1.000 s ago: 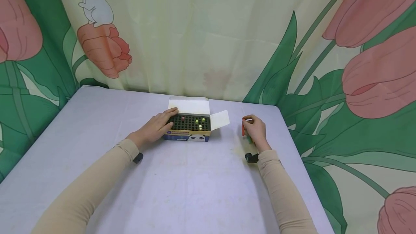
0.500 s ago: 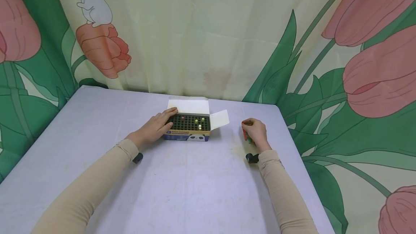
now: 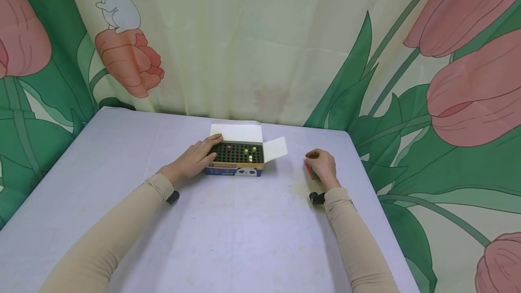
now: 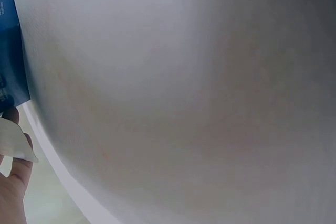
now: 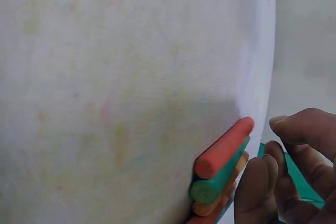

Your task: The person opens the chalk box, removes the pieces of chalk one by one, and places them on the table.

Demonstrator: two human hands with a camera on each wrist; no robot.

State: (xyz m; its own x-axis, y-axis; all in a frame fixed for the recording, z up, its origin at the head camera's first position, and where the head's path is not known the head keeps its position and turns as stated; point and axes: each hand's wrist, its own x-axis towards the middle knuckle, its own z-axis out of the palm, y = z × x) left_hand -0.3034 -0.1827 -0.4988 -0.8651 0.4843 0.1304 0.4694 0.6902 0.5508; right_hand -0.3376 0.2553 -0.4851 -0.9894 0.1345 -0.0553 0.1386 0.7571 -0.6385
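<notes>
An open chalk box [image 3: 234, 170] with a panda on its front stands at the table's far middle. My left hand [image 3: 195, 156] grips its left end, fingers toward the back edge and thumb near the front one. A few chalk tops show in its black grid of holes. In the left wrist view, fingers [image 4: 20, 174] lie by a white flap [image 4: 13, 142] at the blue box side. To the right, my right hand [image 3: 322, 165] hovers beside a red chalk stick [image 5: 224, 149], thumb and index finger apart with nothing between them. Green chalk [image 5: 212, 188] and orange chalk [image 5: 205, 207] lie alongside it.
The box's lid [image 3: 236, 132] stands up at the back, and a side flap [image 3: 274, 148] sticks out to the right. A white cloth covers the table [image 3: 228, 229]. Behind it hangs a flowered curtain [image 3: 260, 49]. Faint chalk smudges [image 5: 121, 140] mark the cloth.
The red chalk, upright in my right fingers a second ago, has tipped down beside the other sticks and been let go. My right hand has shifted slightly right; the left has stayed put.
</notes>
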